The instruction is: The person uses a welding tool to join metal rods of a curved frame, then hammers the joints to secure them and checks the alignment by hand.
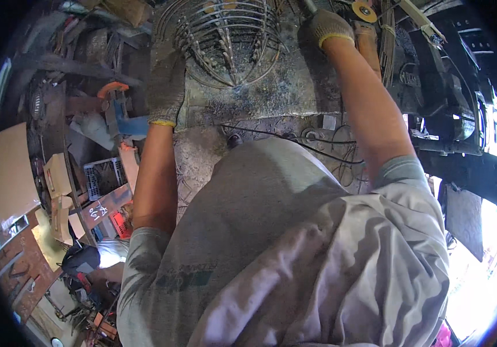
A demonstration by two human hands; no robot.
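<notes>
A welded frame of curved metal rods lies on the worn workbench top, with rough lumps along its ribs. At its left edge is my left hand, in a dark, dirty work glove with a yellow cuff. The fingers blend into the dark background, so their grip on the rods is unclear. My right hand, gloved the same way, is at the upper right, apart from the frame. It is closed around a grey rod-like handle; the picture's top edge cuts off the rest of that tool.
A yellow grinding disc sits just right of my right hand. Black cables cross the floor below the bench. Cardboard pieces, a grey plastic crate and scrap clutter the left side. Dark metal structures stand at the right.
</notes>
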